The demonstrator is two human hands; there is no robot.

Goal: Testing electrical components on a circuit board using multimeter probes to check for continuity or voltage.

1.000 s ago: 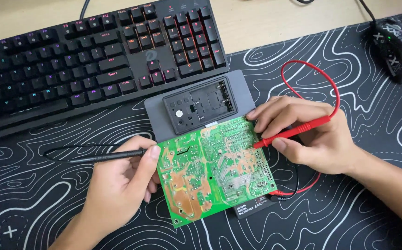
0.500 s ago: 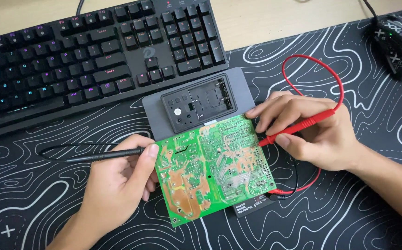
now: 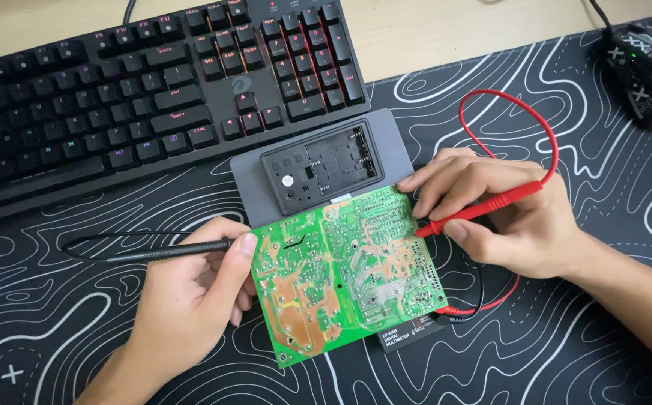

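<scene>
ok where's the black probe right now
In the head view the black probe lies level at left, pinched in the left hand, its tip end beside the left edge of the green circuit board, below the keyboard.

The red probe (image 3: 483, 208) tip has slid slightly leftward.

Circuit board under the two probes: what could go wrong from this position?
1. The green circuit board lies on the multimeter and a grey device, not flat on the mat; pressing with the red probe might tip or slide it.
2. The solder points are dense, so the red tip at the board's right edge could bridge neighbours.
3. The left hand steadies the board while holding the black probe sideways; fingers may touch bare joints.
</scene>
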